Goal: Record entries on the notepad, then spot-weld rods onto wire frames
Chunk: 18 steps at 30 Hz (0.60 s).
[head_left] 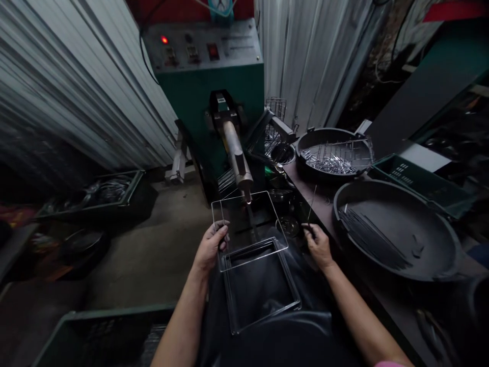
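My left hand [214, 243] is closed on the left side of a rectangular wire frame [278, 220], which is held tilted before me. A second thin wire runs beside the frame's left edge, near my fingers. The far edge of the frame meets the tip of a spot welder's arm [237, 155], where a small glow shows. Lower down, a stack of similar wire frames [292, 285] lies on the black apron [263, 295] over my lap. To the right, my right hand [318, 245] pinches a thin straight wire [313, 201] pointing upward, apart from the frame.
The green welding machine [214, 76] has a lit red lamp. On the right, one black pan [412, 224] holds dark rods and another pan [324, 133] holds short metal pieces and a wire rack. Green crates [130, 191] stand at left, lower left [107, 313] and right [431, 191].
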{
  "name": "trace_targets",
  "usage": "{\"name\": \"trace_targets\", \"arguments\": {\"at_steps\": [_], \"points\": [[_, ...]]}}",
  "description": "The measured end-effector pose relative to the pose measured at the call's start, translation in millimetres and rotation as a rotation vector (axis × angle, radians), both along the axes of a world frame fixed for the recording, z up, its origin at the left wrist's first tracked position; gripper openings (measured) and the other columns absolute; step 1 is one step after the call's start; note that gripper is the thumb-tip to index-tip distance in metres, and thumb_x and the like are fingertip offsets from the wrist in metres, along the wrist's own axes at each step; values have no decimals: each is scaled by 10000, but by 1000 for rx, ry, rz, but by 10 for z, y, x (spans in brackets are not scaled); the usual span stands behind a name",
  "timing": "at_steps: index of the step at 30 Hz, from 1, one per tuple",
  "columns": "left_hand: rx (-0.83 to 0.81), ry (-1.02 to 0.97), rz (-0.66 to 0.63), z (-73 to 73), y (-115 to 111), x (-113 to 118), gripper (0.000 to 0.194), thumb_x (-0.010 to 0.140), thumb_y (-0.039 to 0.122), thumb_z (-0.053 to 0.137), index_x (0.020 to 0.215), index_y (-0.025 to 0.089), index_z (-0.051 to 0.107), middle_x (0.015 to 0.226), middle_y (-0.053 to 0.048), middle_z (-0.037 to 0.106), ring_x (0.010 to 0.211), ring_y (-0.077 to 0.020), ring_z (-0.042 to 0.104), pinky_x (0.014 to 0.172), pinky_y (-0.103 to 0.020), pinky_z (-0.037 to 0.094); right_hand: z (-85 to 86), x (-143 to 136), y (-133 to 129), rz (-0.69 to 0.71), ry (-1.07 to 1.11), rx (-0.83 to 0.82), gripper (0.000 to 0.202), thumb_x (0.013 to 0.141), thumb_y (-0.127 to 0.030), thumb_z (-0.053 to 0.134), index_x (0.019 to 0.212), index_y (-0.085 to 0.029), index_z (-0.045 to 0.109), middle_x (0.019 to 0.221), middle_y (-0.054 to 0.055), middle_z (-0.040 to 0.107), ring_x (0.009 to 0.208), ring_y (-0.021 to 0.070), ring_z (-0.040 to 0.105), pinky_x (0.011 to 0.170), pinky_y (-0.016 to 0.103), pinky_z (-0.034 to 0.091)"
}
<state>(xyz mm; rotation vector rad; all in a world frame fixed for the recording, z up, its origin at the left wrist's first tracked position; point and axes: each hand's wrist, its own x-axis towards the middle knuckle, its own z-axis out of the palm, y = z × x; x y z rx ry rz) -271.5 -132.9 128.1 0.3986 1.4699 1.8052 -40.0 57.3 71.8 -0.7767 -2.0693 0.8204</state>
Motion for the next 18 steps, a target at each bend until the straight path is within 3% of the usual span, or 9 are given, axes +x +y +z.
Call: {"name": "trace_targets", "arguments": {"at_steps": [3,6,8,11,18], "points": [[11,-39,-11,-27,-66,110,281,674,325,625,889,175,524,495,64,493,314,-20,310,328,-136,237,532,-71,-140,272,-80,90,229,807,-246,476,1024,-202,534,967,76,566,918,177,543,809,318,439],[25,-61,0,-32,-90,210,292,668,345,628,883,181,518,499,67,490,313,-20,293,325,-140,221,817,-166,-462,623,-307,155,387,778,-238,523,1157,-202,460,1071,87,521,969,174,523,804,298,445],[17,-48,-5,-27,-111,261,302,667,362,626,883,180,520,495,67,483,315,-19,292,329,-140,214,864,-203,-661,748,-487,170,506,744,-218,560,1223,-193,401,1119,103,492,991,191,514,789,304,450],[14,-36,-31,-36,-158,315,306,680,380,612,891,177,521,491,67,470,317,-19,285,330,-144,205,859,-210,-831,814,-697,188,637,707,-197,595,1284,-201,327,1178,118,451,1009,222,510,786,326,444],[47,-63,-60,-98,-168,403,277,718,380,578,898,182,505,487,74,461,313,-21,262,324,-148,198,909,-232,-886,766,-851,267,556,777,-209,535,1292,-207,324,1201,120,456,878,214,582,702,312,463]]}}
